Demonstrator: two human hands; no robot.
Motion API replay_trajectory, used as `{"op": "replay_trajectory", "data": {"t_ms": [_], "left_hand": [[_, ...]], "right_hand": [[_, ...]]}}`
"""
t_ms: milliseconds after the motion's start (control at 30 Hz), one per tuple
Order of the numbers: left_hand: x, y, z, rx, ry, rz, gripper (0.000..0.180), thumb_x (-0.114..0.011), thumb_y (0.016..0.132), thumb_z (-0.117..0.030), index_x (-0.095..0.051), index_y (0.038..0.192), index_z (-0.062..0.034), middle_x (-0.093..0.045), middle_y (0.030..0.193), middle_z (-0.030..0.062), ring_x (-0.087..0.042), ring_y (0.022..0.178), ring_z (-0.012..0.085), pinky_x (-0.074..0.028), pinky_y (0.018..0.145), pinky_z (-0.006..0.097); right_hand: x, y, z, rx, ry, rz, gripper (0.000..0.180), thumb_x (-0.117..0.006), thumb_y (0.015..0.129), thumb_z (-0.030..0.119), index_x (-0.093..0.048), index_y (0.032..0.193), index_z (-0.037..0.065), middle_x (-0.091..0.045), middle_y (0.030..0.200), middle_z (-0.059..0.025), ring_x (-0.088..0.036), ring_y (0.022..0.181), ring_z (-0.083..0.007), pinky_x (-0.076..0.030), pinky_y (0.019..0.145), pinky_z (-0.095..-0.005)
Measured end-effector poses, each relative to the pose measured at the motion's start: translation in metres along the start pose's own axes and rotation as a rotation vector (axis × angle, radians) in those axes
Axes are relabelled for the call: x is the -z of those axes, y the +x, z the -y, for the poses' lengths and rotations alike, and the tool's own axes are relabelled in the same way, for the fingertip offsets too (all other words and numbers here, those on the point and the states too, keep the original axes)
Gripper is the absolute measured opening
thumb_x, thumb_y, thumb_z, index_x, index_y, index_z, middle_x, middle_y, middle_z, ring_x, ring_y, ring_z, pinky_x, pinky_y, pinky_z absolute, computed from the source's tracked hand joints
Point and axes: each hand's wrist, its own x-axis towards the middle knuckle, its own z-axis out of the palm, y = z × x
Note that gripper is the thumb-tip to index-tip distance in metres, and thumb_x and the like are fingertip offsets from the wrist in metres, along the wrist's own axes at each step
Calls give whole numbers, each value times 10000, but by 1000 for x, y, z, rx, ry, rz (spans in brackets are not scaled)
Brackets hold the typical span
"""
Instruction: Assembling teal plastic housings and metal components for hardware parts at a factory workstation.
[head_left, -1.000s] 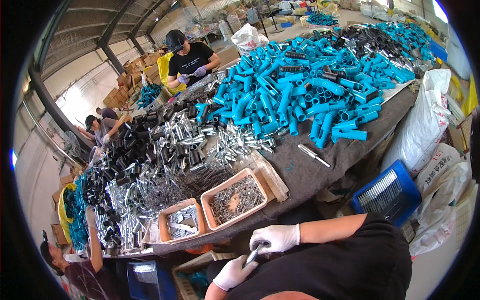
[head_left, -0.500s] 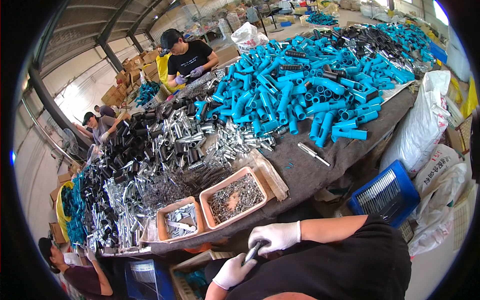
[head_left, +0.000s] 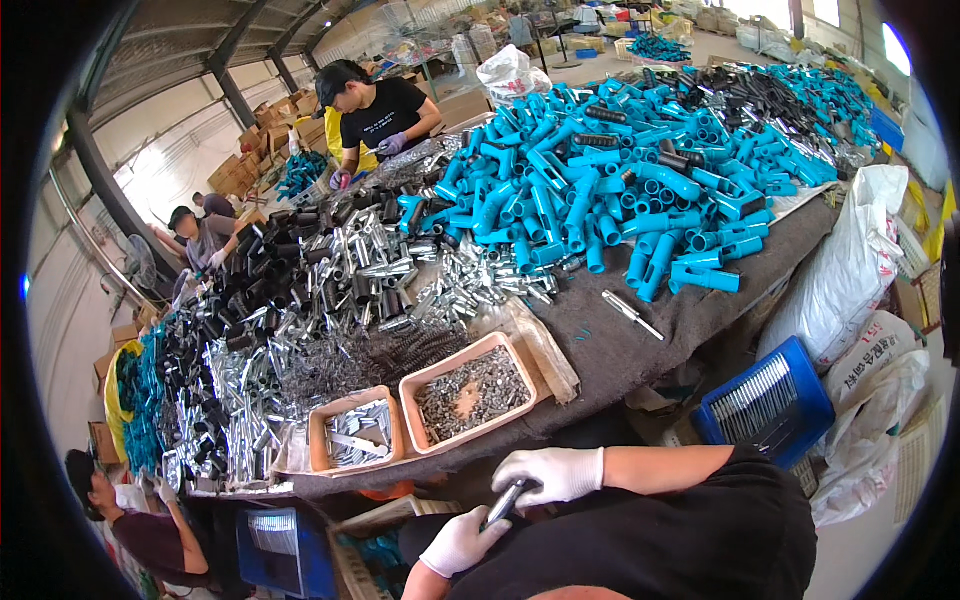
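Note:
Both of my hands wear white gloves and are close together at the table's near edge, in front of my body. My left hand [head_left: 464,541] is closed round the lower end of a short, shiny metal tube-like part [head_left: 506,504]. Wrapped over its upper end is my right hand [head_left: 548,475], whose fingers partly hide it. The part is tilted, and its exact kind is hard to make out. Beyond my hands, on the table, stand an orange tray [head_left: 470,440] of small metal pieces and a smaller orange tray [head_left: 318,430] with flat metal strips.
Teal tubular housings [head_left: 590,190] are heaped at the table's far side, with silver metal parts [head_left: 240,400], springs and black sleeves [head_left: 260,270] leftward. A lone metal rod [head_left: 632,315] lies on the dark cloth. Blue bin [head_left: 815,385] and white sacks [head_left: 840,270] stand right. Several co-workers sit around.
The view has shifted slightly. My hands keep their grip on the metal part with little movement. The co-worker across the table has lowered one gloved hand, with something reddish at it.

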Motion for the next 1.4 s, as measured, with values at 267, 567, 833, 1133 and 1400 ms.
{"op": "replay_trajectory", "data": {"t_ms": [267, 567, 833, 1133, 1400], "left_hand": [[-2, 2, 8, -53, -30, -27, 503, -554, 901, -468, -588, 957, 31, -626, 825, 284, -631, 837, 422, -483, 735, 443], [-4, 0, 11, -19, -61, 29, 490, -568, 897, -455, -613, 1032, 13, -646, 881, 263, -642, 879, 391, -486, 763, 432], [-3, -1, 6, -30, -47, -4, 477, -578, 890, -443, -598, 964, 27, -630, 821, 281, -636, 832, 418, -489, 735, 442], [-12, 1, 7, -97, 40, -149, 427, -627, 861, -410, -604, 920, 12, -625, 773, 257, -634, 773, 411, -492, 674, 441], [18, -10, -14, -445, -454, -199, 213, -708, 821, -198, -646, 922, -21, -668, 790, 39, -647, 778, 183, -509, 719, 343]], "right_hand": [[5, -5, 11, 41, -2, 68, 220, -604, 887, 210, -603, 1066, 82, -598, 1049, -148, -614, 964, -296, -497, 795, -375], [1, 3, 13, 313, -48, -142, 228, -518, 955, 258, -612, 1065, 83, -630, 671, -90, -638, 572, -219, -513, 572, -322], [4, -3, 20, 172, 26, -68, 241, -512, 965, 281, -626, 1034, 81, -634, 634, -83, -630, 527, -198, -502, 535, -318], [6, -4, 20, -247, 152, 114, 256, -643, 890, 212, -621, 1103, 70, -687, 888, -99, -653, 676, -182, -520, 658, -309], [34, 43, 77, 387, 251, 134, 432, -767, 772, 290, -631, 1133, 96, -580, 1081, -111, -545, 1041, -267, -440, 914, -384]]}}
